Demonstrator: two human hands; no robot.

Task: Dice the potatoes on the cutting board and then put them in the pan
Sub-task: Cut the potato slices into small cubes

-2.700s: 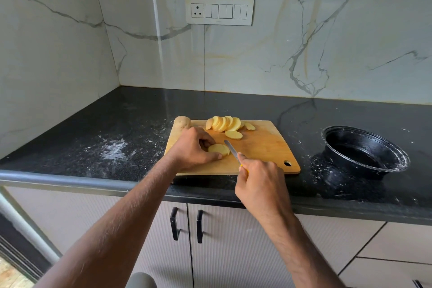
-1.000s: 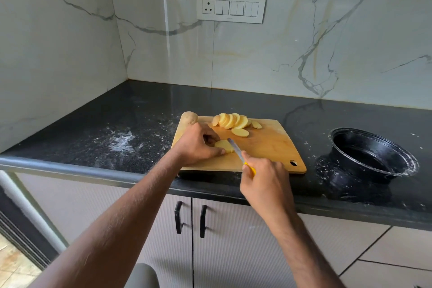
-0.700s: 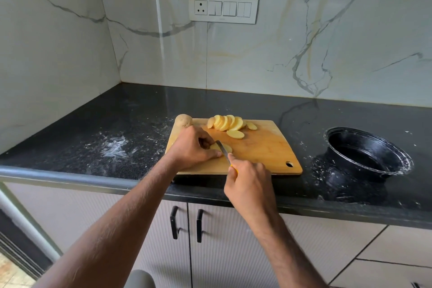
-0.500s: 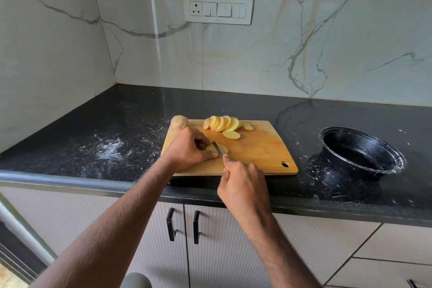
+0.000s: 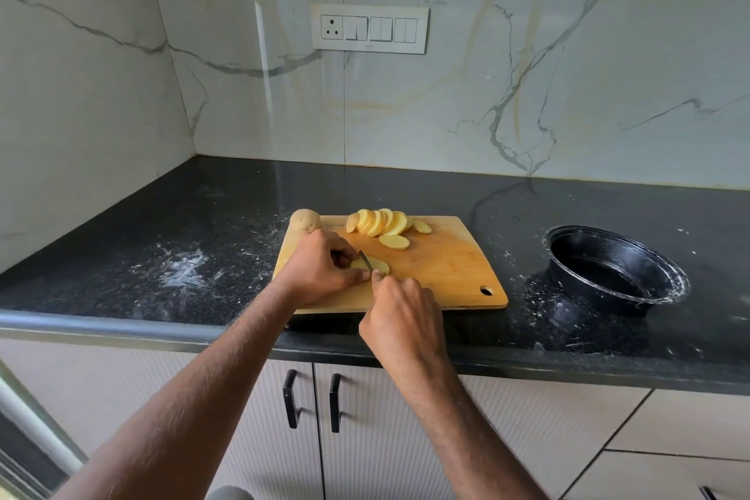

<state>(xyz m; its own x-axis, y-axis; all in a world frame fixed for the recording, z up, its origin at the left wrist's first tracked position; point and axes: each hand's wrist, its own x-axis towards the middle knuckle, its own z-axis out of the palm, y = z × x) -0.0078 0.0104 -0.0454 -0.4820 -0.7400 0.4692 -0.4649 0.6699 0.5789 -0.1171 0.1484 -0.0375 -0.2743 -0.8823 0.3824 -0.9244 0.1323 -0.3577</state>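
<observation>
A wooden cutting board [image 5: 446, 272] lies on the black counter. Near its front left, my left hand [image 5: 320, 268] pins a yellow potato slice [image 5: 379, 265] flat under the fingertips. My right hand [image 5: 401, 321] grips a small knife [image 5: 366, 259], whose blade rests across that slice right beside my left fingers. A fanned row of potato slices [image 5: 379, 222] sits at the board's far edge, with one loose slice [image 5: 394, 242] just in front. A whole unpeeled potato [image 5: 305, 220] rests at the board's far left corner. The black pan [image 5: 615, 268] stands to the right, apart from the board.
White powder is smeared over the counter [image 5: 182, 272] left of the board and around the pan. Marble walls close off the back and left, with a switch panel [image 5: 369, 28] on the back wall. Cabinet doors with black handles [image 5: 312, 402] hang below the counter edge.
My right hand has drawn the knife leftward across the slice, closer to my left fingers. My left hand stays on the slice; board, slices and pan are unmoved.
</observation>
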